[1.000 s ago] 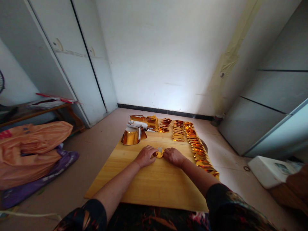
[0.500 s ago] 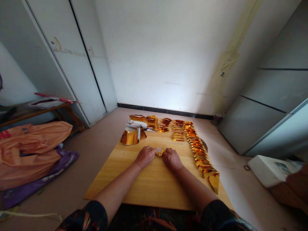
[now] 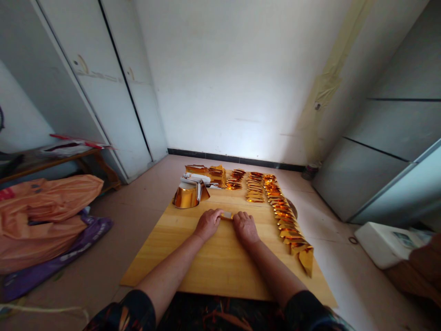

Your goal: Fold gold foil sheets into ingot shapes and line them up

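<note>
A small piece of gold foil paper (image 3: pixel 227 215), partly folded with a pale patch on top, lies on the wooden board between my hands. My left hand (image 3: pixel 208 224) pinches its left end with the fingers curled. At the right end, my right hand (image 3: pixel 245 227) has its fingers bent and pressed on the paper. Beyond them at the back left stands a curved stack of gold foil sheets (image 3: pixel 186 195) with pale undersides. Folded gold foil pieces (image 3: pixel 286 216) overlap in a long row at the right edge, and shorter rows of folded pieces (image 3: pixel 255 187) lie at the back.
The wooden table (image 3: pixel 206 276) stands on a tiled floor. Orange and purple bags (image 3: pixel 48 220) lie at the left, before a low wooden bench (image 3: pixel 93 161). A white box (image 3: pixel 382 246) sits at the right, and grey cabinets (image 3: pixel 103 78) stand along the left wall.
The foil piece between my hands has gone from a rounded, pointed shape to a flatter, narrow strip. Both hands stay nearly in place, with the fingers slightly shifted.
</note>
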A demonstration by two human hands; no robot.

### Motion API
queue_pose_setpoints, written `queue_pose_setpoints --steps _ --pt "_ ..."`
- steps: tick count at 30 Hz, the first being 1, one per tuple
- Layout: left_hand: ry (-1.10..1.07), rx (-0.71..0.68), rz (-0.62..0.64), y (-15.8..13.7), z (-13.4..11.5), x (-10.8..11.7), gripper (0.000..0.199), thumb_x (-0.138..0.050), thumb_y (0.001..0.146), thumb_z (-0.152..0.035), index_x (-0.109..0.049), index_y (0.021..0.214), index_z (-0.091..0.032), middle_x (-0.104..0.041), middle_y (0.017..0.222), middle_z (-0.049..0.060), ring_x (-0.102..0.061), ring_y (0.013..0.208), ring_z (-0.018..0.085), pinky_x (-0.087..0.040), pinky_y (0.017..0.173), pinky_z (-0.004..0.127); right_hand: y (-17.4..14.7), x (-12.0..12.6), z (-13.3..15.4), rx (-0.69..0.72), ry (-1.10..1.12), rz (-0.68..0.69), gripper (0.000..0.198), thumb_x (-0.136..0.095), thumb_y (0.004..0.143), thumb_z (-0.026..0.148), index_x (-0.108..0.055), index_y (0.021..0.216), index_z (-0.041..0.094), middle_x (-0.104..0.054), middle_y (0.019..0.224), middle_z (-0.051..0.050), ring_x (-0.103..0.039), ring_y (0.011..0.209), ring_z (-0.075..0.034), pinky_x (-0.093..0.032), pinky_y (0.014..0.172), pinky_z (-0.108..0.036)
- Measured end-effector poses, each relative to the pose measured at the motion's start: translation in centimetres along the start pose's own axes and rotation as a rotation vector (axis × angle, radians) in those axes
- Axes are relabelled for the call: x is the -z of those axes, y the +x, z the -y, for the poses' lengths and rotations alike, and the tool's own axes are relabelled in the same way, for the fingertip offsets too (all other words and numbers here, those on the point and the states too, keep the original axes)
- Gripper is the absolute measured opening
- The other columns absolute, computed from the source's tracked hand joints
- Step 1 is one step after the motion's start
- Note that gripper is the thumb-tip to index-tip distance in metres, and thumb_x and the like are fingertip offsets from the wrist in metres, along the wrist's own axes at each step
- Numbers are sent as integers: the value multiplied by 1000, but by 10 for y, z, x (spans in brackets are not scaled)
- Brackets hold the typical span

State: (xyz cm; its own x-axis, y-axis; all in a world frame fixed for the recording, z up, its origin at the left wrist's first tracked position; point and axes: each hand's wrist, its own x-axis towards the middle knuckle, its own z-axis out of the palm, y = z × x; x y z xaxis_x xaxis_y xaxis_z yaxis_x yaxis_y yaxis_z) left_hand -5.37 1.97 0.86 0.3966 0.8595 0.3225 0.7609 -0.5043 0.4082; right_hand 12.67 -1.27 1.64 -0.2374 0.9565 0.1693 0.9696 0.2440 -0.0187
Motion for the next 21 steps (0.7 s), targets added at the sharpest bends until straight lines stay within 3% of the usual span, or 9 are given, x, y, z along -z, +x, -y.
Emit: queue_pose_setpoints --steps 14,21 --pt "-70 209 0 13 -4 -6 43 -49 81 -4 -55 120 -22 -69 94 2 -62 91 15 -45 86 27 20 21 4 -213 14 204 30 -34 98 28 -61 102 16 -65 104 -13 -62 97 -20 -42 78 -30" --pt "-36 235 15 15 -6 -7 46 -48 81 -3 -53 123 -23 -68 100 3 -61 96 16 -43 90 28 22 23 6 -234 7 192 29 -37 97 29 -61 104 15 -67 103 -14 -64 97 -22 -45 79 -33"
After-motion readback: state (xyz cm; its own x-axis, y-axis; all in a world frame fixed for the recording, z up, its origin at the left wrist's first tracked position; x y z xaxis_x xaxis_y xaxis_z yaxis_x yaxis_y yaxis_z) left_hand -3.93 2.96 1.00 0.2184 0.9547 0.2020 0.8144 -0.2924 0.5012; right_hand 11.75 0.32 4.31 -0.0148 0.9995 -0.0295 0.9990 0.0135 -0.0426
